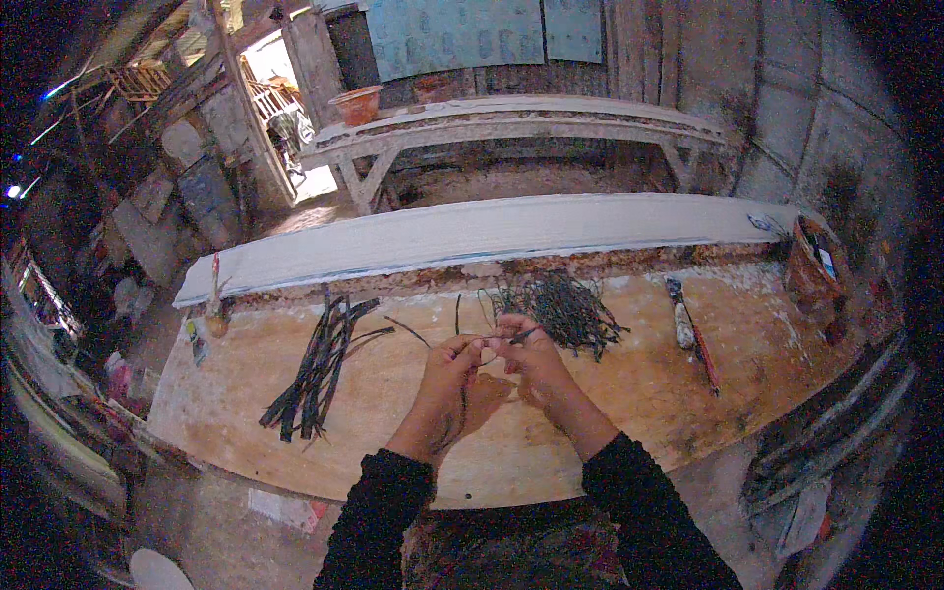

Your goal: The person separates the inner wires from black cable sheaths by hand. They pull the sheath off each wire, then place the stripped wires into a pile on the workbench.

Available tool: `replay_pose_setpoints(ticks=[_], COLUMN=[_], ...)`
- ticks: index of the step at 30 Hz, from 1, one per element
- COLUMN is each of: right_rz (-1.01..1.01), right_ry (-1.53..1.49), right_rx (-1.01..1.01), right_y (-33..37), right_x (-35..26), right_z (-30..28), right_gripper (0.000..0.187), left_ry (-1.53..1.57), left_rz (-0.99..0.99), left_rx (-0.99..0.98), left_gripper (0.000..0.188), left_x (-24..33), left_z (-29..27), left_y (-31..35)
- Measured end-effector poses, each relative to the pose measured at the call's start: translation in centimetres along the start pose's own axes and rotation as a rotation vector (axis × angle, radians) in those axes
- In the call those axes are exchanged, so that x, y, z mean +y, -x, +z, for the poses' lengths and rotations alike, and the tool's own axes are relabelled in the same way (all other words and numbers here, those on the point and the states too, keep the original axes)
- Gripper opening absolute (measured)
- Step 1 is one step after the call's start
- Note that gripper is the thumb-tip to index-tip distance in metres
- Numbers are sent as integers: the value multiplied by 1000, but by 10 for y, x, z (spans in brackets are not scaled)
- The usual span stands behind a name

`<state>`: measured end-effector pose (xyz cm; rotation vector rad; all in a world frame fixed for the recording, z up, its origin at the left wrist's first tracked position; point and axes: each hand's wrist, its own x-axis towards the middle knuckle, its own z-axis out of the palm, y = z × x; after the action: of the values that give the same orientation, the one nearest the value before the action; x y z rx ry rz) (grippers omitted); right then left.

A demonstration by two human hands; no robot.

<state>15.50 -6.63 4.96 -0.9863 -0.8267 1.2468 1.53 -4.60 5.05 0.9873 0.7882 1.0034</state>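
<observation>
Above the middle of the wooden board, both my hands are closed in a pinch with their fingertips almost meeting. My left hand (452, 372) grips a thin black strip (408, 331), one end of which sticks out to the left. The strip passes between the thumbs to my right hand (536, 364), which pinches it too; the exact loop or knot is too small to make out. Just beyond my right hand lies a tangled heap of dark knotted strips (565, 310). Left of my hands rests a loose bundle of flat black strips (320, 369). A short black strip (457, 313) lies between them.
The wooden board (226, 393) is backed by a long whitish plank (492, 231). At right are a slim red-handled tool (705, 359), a whitish tube-like object (680, 317) and a brown container (814, 261). Beyond stands a bench (511, 120) with an orange pot (356, 106).
</observation>
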Motion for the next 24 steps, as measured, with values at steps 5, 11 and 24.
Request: replay_pose_setpoints(ticks=[5,11,24], right_rz=[-42,-63,-22], right_ry=[208,130,-415], right_rx=[-80,-32,-180], right_y=[-7,-5,-11], right_x=[10,-7,-10], right_z=[-9,-11,-35], right_gripper=[26,22,15], left_ry=[123,138,222], left_rz=[-13,-23,-82], left_rx=[25,-1,79], left_gripper=[15,13,17], left_x=[1,3,21], left_z=[5,-2,10], left_y=[2,-2,11])
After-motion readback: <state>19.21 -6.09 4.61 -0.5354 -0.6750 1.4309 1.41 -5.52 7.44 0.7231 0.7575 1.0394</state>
